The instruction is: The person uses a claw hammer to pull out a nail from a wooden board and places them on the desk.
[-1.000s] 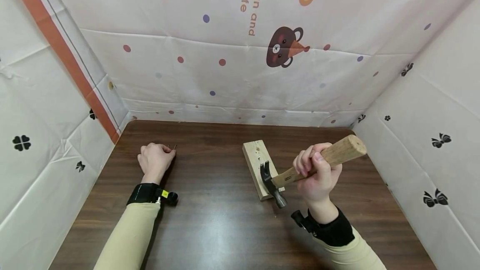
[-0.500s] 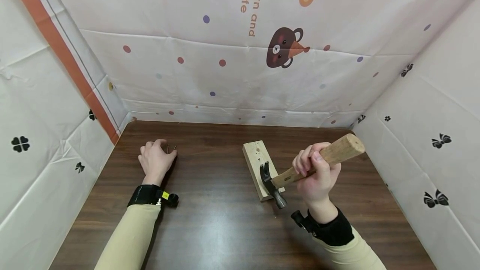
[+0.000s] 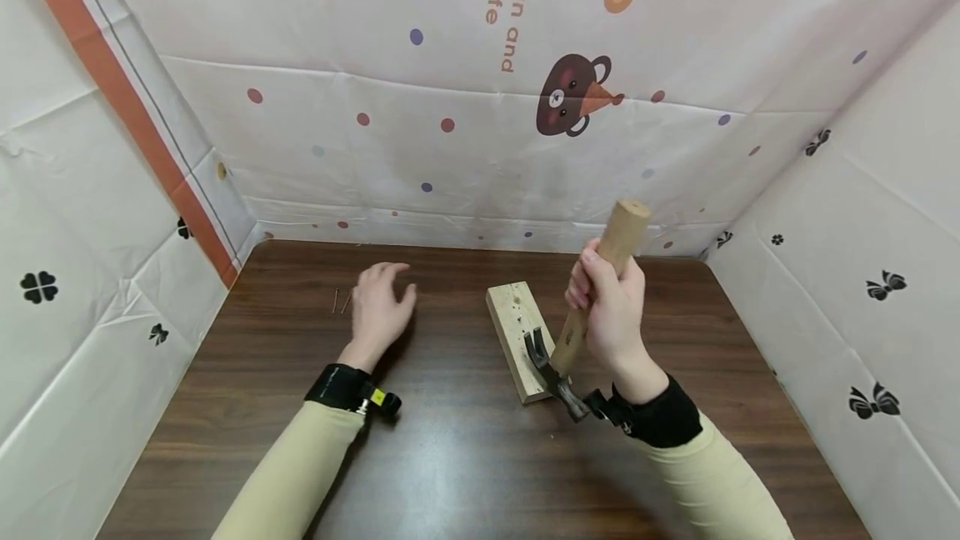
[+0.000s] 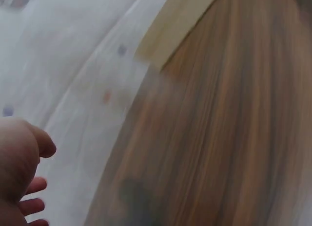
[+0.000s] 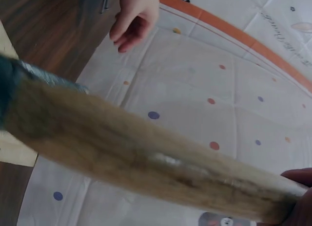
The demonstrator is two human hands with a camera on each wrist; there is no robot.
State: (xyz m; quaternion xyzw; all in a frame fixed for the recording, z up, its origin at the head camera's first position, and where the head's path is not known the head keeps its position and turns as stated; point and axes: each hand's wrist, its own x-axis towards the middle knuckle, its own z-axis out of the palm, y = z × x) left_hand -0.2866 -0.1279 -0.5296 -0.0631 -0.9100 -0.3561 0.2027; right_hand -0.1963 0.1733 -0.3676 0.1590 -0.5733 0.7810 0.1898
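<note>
My right hand grips a claw hammer by its wooden handle, which slants up. The black hammer head is low, overlapping the right side of a pale wood block in the head view. Small marks or nail heads, too small to tell apart, dot the block's top. My left hand is left of the block, apart from it, with fingers loosely spread and nothing visible in them. Beside it are two thin nails on the table. In the right wrist view the hammer handle crosses in front of the block.
The brown wood-grain table has white printed sheeting behind it and at both sides. A tiny pale speck lies in front of the block. The left wrist view is blurred.
My left hand has moved right, away from the nails, leaving both on the table. My right hand has tipped the hammer handle more upright; the block has stayed put.
</note>
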